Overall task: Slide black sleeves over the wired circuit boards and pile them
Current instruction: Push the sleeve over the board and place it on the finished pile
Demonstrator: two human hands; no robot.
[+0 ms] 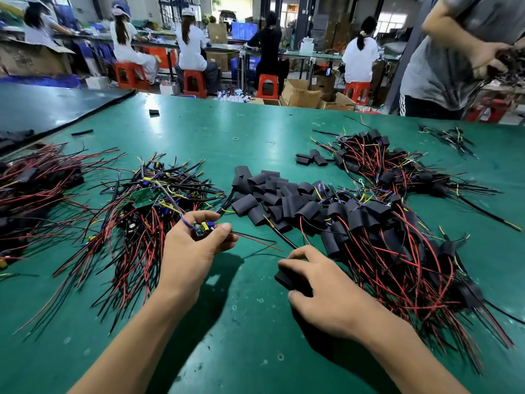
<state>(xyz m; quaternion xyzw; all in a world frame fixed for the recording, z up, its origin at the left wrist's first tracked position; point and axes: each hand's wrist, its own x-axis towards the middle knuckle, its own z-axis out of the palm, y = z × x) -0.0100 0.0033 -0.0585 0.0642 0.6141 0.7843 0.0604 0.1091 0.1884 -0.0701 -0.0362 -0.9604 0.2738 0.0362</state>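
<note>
Left hand [189, 247] pinches a wired circuit board [204, 228]; right hand [321, 288] grips a black sleeve [287, 278], both above the table [241, 322] near its front edge.

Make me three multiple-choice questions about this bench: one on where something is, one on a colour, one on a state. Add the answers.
1. Where is the heap of empty black sleeves?
A. in a cardboard box
B. on the table, beyond both hands
C. on a red stool

2. What colour is the table top?
A. green
B. white
C. yellow

3. The circuit board in the left hand is:
A. fully sleeved
B. lying on the heap
C. bare, with no sleeve on it

Answers:
1 B: it lies mid-table, farther off than both hands.
2 A: the top is green all over.
3 C: its components show, and the right hand holds a loose sleeve.
</note>
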